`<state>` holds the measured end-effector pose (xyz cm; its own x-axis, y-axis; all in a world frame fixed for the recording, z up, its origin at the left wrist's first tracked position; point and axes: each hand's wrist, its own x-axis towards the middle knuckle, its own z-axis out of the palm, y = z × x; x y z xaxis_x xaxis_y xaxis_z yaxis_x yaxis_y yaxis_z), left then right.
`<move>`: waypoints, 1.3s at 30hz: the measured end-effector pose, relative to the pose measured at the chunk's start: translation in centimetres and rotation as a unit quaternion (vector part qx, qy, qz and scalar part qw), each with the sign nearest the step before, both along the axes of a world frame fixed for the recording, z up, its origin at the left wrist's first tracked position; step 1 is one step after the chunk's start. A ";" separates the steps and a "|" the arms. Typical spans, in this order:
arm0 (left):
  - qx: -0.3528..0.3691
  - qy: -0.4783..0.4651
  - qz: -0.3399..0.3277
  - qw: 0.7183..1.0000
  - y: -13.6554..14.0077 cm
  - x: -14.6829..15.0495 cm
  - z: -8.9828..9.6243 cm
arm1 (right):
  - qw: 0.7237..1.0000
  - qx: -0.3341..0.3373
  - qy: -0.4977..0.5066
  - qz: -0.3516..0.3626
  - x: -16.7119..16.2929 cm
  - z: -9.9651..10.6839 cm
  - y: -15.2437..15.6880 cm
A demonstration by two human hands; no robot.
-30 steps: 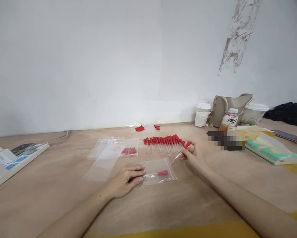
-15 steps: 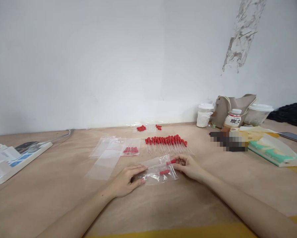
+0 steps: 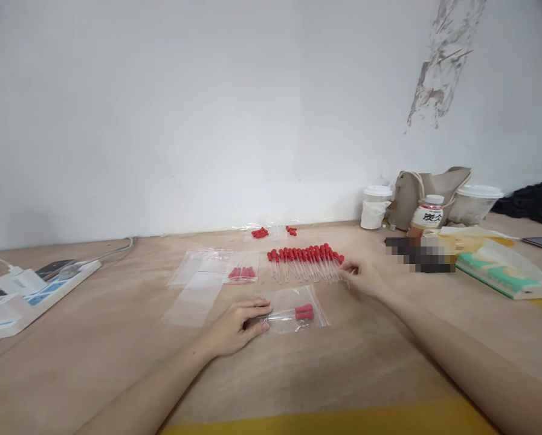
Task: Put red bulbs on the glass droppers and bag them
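Observation:
A clear zip-lock bag (image 3: 286, 329) lies flat on the table with two red-bulbed droppers (image 3: 304, 312) inside, side by side, bulbs toward the zip end. My left hand (image 3: 238, 329) holds the bag's left end down, thumb and fingers on the plastic. Behind the bag, a row of several droppers (image 3: 304, 255) with thin clear stems fans toward me. At the row's right end, my right hand (image 3: 361, 278) has its fingers pinched at the last dropper, whose stem is partly hidden. Left of the row is a packed bag of red-bulbed droppers (image 3: 241, 273).
Flat clear bags (image 3: 198, 296) lie at centre left. Loose red bulbs (image 3: 260, 232) rest on plastic near the wall. A power strip (image 3: 48, 302) with plugs is at left. Cups, a bottle (image 3: 429, 216), a grey bag (image 3: 406, 202) and a tissue pack (image 3: 506, 272) stand at right.
The second dropper has gone fully into the bag beside the first. My right hand has let go of it and moved right and back to the row; my left hand stays on the bag.

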<state>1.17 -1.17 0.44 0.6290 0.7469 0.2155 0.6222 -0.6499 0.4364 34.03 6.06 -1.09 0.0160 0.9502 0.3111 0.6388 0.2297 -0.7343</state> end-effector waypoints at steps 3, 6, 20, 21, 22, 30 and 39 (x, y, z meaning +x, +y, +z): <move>0.002 -0.004 0.001 1.000 0.0 0.0 0.1 | 0.989 -0.051 -0.021 -0.135 2.2 0.1 2.4; 0.004 -0.003 0.002 1.000 -0.1 0.0 0.2 | 0.979 -0.160 0.030 -0.126 2.6 0.2 3.7; -0.004 -0.003 0.000 1.000 0.0 -0.1 0.0 | 0.961 -0.117 0.249 0.039 -0.1 1.4 0.9; -0.007 -0.004 -0.001 1.000 0.0 -0.2 0.0 | 0.954 -0.107 0.273 0.062 -0.8 1.0 0.3; -0.010 -0.005 -0.003 1.000 0.1 -0.2 0.0 | 0.947 -0.097 0.297 0.075 -1.6 0.6 -0.3; -0.021 -0.005 -0.009 1.000 0.2 -0.2 0.2 | 0.893 -0.053 0.445 -0.036 -4.7 -1.2 -2.5; -0.013 0.008 -0.003 1.000 0.0 0.0 0.5 | 0.851 -0.172 0.493 0.046 -5.8 -0.2 -4.1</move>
<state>1.20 -1.12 0.91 0.6365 0.7487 0.1850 0.6259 -0.6416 0.4434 28.25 2.01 -1.25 0.0291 0.9938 -0.1077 -0.3368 -0.0917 -0.9371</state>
